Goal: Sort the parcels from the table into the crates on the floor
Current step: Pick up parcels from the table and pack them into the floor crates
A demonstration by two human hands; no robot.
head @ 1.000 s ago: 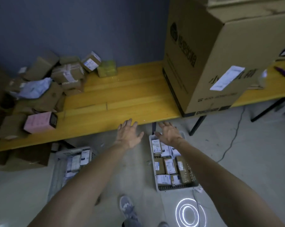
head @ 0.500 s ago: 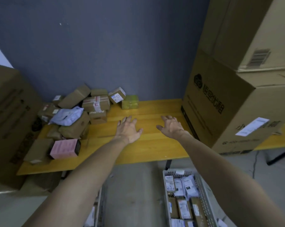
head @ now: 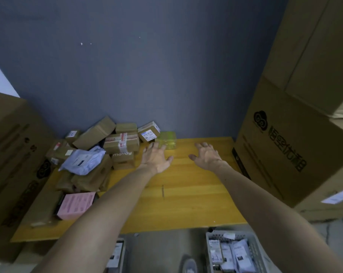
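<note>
Two crates (head: 208,237) below table (head: 186,205); left hand (head: 155,159), right hand (head: 208,157) over it, fingers spread.

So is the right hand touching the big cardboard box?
Apart. The head view shows a strip of bare yellow table between the right hand and the big cardboard box.

One yellow wooden counter (head: 186,194) crosses mid-frame. At its left end lie one translucent green box (head: 167,139), one flat pink box (head: 76,204), one white plastic mailer bag (head: 84,160) and a heap of brown cardboard parcels (head: 121,142), at least eight, the exact count hidden.

Two grey plastic crates show at the bottom edge: the lower-centre crate (head: 123,257) and the lower-right crate (head: 217,234).

There are three large cardboard cartons: the left-edge carton (head: 7,154), the lower right-edge carton (head: 284,154) and the upper right-edge carton (head: 314,56).

Two hands: left hand (head: 155,158), right hand (head: 207,156).
</note>
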